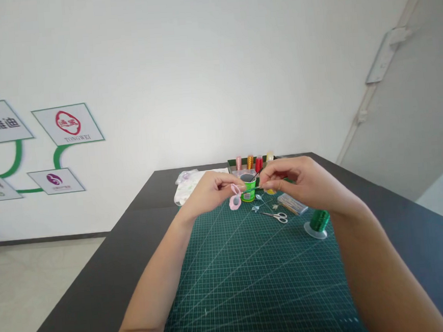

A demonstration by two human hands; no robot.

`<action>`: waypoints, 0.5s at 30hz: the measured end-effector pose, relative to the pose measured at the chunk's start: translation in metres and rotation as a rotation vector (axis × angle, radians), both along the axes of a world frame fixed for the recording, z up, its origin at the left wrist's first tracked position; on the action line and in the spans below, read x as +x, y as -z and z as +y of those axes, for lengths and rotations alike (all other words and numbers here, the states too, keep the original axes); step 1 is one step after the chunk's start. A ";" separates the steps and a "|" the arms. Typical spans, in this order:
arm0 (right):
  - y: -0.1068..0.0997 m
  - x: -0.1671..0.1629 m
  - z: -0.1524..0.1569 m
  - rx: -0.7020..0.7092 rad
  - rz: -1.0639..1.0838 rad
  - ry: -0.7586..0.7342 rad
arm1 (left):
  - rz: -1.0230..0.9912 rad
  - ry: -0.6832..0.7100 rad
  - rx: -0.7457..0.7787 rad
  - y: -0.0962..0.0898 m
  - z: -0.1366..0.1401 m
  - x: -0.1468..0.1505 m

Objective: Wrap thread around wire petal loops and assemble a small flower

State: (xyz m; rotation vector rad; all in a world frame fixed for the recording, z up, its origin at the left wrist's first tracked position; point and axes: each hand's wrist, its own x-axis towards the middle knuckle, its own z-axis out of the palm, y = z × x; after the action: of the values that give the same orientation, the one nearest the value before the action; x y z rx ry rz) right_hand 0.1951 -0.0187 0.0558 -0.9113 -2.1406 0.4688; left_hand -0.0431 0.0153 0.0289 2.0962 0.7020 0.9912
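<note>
Over the far part of the cutting mat, my left hand [216, 188] pinches a small pink flower [234, 202] close under its fingertips. A thin green stem [252, 189] runs rightward from the flower. My right hand [299, 181], with thumb and forefinger closed, grips the stem's other end. Just behind the stem stands a green cup [247, 196] with a dark stick-like tool in it. White-handled scissors [280, 217] lie below the hands, near small pale leaf-shaped pieces [256, 209]. What exactly lies between the fingertips is partly hidden.
A green thread spool [320, 220] stands right of the scissors, by a flat clear case [292, 204]. At the back, a tray [231, 168] holds several colored spools. White sheets [187, 190] lie back left. The green gridded mat [253, 281] covers the dark table [110, 267].
</note>
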 end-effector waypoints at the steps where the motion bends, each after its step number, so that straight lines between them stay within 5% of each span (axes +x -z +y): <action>1: 0.002 0.001 0.003 0.005 -0.009 0.002 | 0.008 0.001 -0.010 0.001 0.004 0.002; 15: 0.023 0.017 0.041 0.044 -0.153 -0.025 | 0.177 -0.055 0.031 0.028 0.055 0.015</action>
State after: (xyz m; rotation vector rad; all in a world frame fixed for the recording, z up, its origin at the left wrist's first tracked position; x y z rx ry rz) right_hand 0.2117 0.0224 0.0324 -0.9222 -2.2939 0.3729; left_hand -0.0284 0.0706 0.0011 2.2209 0.8415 0.8580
